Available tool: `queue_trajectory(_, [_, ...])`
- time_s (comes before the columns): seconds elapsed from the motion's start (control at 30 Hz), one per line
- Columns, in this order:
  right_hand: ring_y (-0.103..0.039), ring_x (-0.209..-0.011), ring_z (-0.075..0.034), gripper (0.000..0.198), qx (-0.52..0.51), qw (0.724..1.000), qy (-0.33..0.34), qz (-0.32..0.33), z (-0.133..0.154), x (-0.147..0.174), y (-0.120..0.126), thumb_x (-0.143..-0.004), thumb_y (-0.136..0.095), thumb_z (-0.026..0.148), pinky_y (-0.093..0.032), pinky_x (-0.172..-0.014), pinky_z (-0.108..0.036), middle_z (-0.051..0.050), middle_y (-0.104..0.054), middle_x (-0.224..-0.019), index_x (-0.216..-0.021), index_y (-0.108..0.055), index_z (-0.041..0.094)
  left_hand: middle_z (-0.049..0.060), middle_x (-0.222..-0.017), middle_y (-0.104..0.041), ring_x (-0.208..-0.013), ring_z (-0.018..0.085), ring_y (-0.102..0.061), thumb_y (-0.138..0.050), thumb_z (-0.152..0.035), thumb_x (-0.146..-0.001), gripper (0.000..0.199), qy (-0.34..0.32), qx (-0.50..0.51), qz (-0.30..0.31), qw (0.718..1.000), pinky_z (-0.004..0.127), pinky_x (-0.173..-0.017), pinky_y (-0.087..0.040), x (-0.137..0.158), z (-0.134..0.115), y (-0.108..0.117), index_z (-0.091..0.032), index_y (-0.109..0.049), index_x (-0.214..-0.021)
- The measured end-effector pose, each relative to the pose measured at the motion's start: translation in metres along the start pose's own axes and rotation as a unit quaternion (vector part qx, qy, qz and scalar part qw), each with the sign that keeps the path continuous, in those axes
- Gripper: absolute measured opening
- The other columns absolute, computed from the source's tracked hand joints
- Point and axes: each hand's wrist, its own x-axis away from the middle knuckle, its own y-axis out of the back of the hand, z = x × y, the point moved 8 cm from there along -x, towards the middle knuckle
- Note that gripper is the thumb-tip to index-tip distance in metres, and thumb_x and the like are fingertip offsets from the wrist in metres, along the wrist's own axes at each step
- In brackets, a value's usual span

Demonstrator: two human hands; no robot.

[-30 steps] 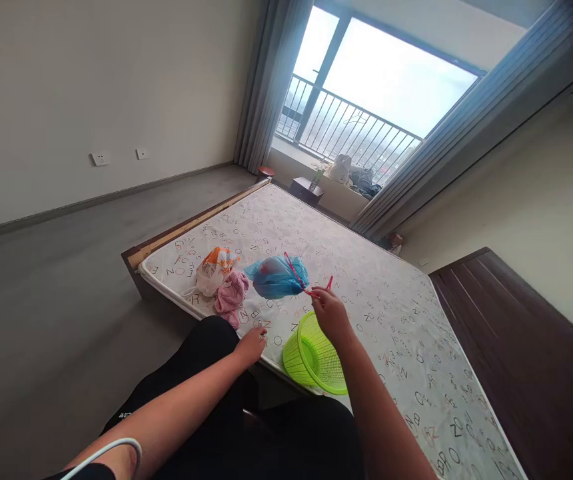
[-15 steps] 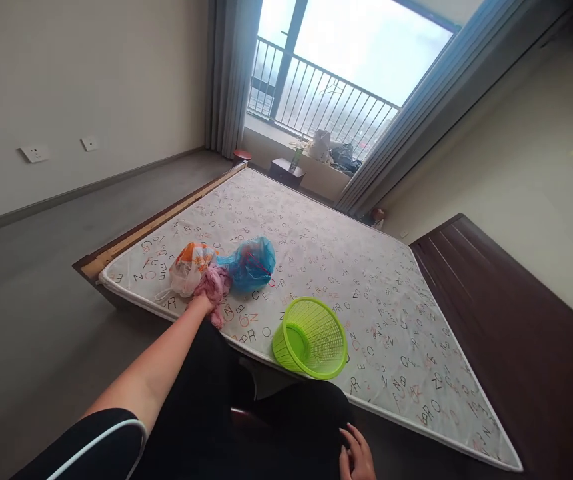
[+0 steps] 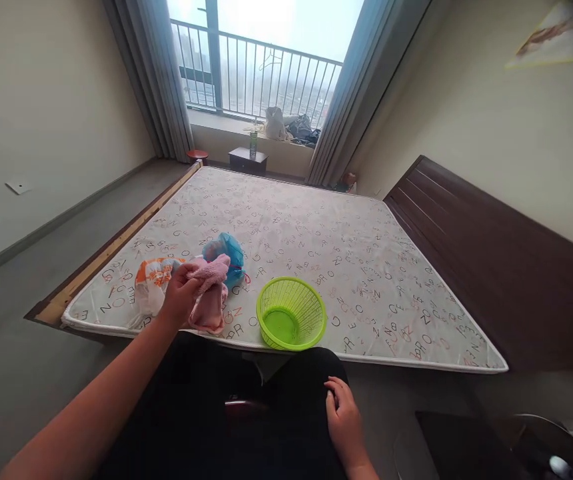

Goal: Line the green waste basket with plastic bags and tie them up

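My left hand (image 3: 182,288) is closed on a fluffy pink cloth (image 3: 211,273), lifting its top edge while its lower part hangs at the near edge of the mattress. Behind the cloth lies a blue plastic bag (image 3: 231,250), partly covered by it. To the left of the hand is a white plastic bag with orange print (image 3: 154,283). A green plastic basket (image 3: 291,337) stands at the mattress edge, with nothing in it. My right hand (image 3: 342,413) rests on my right thigh, fingers loosely bent and holding nothing.
The mattress (image 3: 286,220) with printed letters spreads ahead of my knees, beside a dark headboard (image 3: 466,247) on the right. Beyond it are a small dark nightstand (image 3: 248,162), a red stool (image 3: 197,155) and bags on the windowsill (image 3: 226,122). A dark round-rimmed object (image 3: 541,440) is at lower right.
My left hand has raised the pink cloth from beside the bags, and the cloth now hangs more spread out. The view has levelled. My right hand stays on the thigh.
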Motion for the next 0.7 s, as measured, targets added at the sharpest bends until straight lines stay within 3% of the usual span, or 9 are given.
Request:
queue_trajectory(0.17, [-0.069,-0.113,-0.029,0.031,-0.01,1.0,-0.006,-0.02,-0.001,-0.002,0.003,-0.094,-0.046,0.034,-0.057,-0.099,-0.046,-0.014,-0.071,-0.121,-0.099,-0.074,0.021,-0.005,-0.079,-0.066,-0.068,0.014,-0.065,-0.073,-0.011,-0.068,0.032,-0.119,0.112,0.116,0.98,0.028,-0.061,-0.059,0.005,-0.107,-0.094,-0.021,-0.054,-0.091])
queue_trajectory(0.27, [-0.069,-0.112,-0.027,0.029,-0.033,0.999,-0.004,-0.04,-0.002,0.0,0.008,-0.094,-0.046,0.031,-0.057,-0.099,-0.045,-0.013,-0.071,-0.118,-0.098,-0.073,0.021,-0.005,-0.08,-0.066,-0.069,0.013,-0.064,-0.072,-0.01,-0.07,0.032,-0.145,0.133,0.161,0.967,0.03,-0.064,-0.06,0.012,-0.115,-0.134,-0.022,-0.053,-0.094])
queue_trajectory(0.37, [-0.069,-0.11,-0.026,0.026,-0.051,0.997,-0.005,-0.058,-0.002,0.002,0.014,-0.094,-0.047,0.029,-0.057,-0.098,-0.043,-0.013,-0.071,-0.116,-0.097,-0.072,0.022,-0.005,-0.079,-0.066,-0.066,0.014,-0.063,-0.075,-0.02,-0.073,0.029,-0.089,0.062,0.195,0.975,0.029,-0.065,-0.059,0.014,-0.066,-0.164,-0.023,-0.058,-0.096])
queue_trajectory(0.43, [-0.069,-0.109,-0.026,0.025,-0.062,0.996,-0.007,-0.063,-0.002,0.003,0.016,-0.094,-0.047,0.027,-0.057,-0.097,-0.042,-0.013,-0.071,-0.115,-0.097,-0.072,0.022,-0.002,-0.083,-0.069,-0.073,0.016,-0.065,-0.078,-0.028,-0.075,0.025,-0.038,-0.077,0.266,0.96,0.028,-0.071,-0.058,0.022,-0.016,-0.183,-0.023,-0.066,-0.097])
queue_trajectory(0.5, [-0.07,-0.108,-0.025,0.024,-0.072,0.995,-0.007,-0.064,-0.001,0.002,0.018,-0.094,-0.048,0.026,-0.058,-0.095,-0.041,-0.012,-0.071,-0.114,-0.096,-0.071,0.022,0.003,-0.095,-0.074,-0.09,0.022,-0.069,-0.08,-0.031,-0.074,0.026,-0.005,-0.263,0.372,0.89,0.033,-0.086,-0.057,0.038,0.037,-0.195,-0.023,-0.074,-0.098])
queue_trajectory(0.57, [-0.07,-0.106,-0.025,0.024,-0.08,0.994,-0.005,-0.067,-0.001,0.002,0.019,-0.094,-0.047,0.025,-0.058,-0.094,-0.04,-0.012,-0.071,-0.113,-0.096,-0.071,0.022,0.005,-0.104,-0.075,-0.103,0.027,-0.068,-0.076,-0.033,-0.078,0.026,-0.023,-0.389,0.408,0.826,0.04,-0.102,-0.051,0.05,0.077,-0.19,-0.025,-0.077,-0.103])
queue_trajectory(0.6, [-0.07,-0.106,-0.025,0.024,-0.084,0.994,-0.003,-0.069,-0.001,0.002,0.019,-0.094,-0.047,0.024,-0.058,-0.093,-0.04,-0.012,-0.071,-0.112,-0.096,-0.07,0.022,0.006,-0.11,-0.075,-0.11,0.028,-0.066,-0.073,-0.034,-0.081,0.027,-0.042,-0.421,0.388,0.819,0.042,-0.107,-0.047,0.052,0.09,-0.181,-0.026,-0.076,-0.107])
queue_trajectory(0.63, [-0.069,-0.106,-0.025,0.024,-0.086,0.994,0.0,-0.069,-0.001,0.001,0.018,-0.095,-0.047,0.024,-0.058,-0.093,-0.04,-0.012,-0.071,-0.112,-0.096,-0.07,0.022,0.007,-0.119,-0.072,-0.12,0.03,-0.062,-0.07,-0.036,-0.084,0.031,-0.057,-0.437,0.341,0.831,0.044,-0.113,-0.043,0.051,0.099,-0.168,-0.026,-0.074,-0.113])
queue_trajectory(0.7, [-0.069,-0.105,-0.024,0.024,-0.089,0.994,0.002,-0.066,-0.002,0.001,0.016,-0.095,-0.046,0.023,-0.057,-0.093,-0.039,-0.011,-0.071,-0.11,-0.097,-0.069,0.022,0.012,-0.141,-0.06,-0.139,0.033,-0.048,-0.07,-0.041,-0.084,0.048,-0.047,-0.434,0.179,0.882,0.047,-0.12,-0.035,0.047,0.112,-0.126,-0.023,-0.065,-0.129])
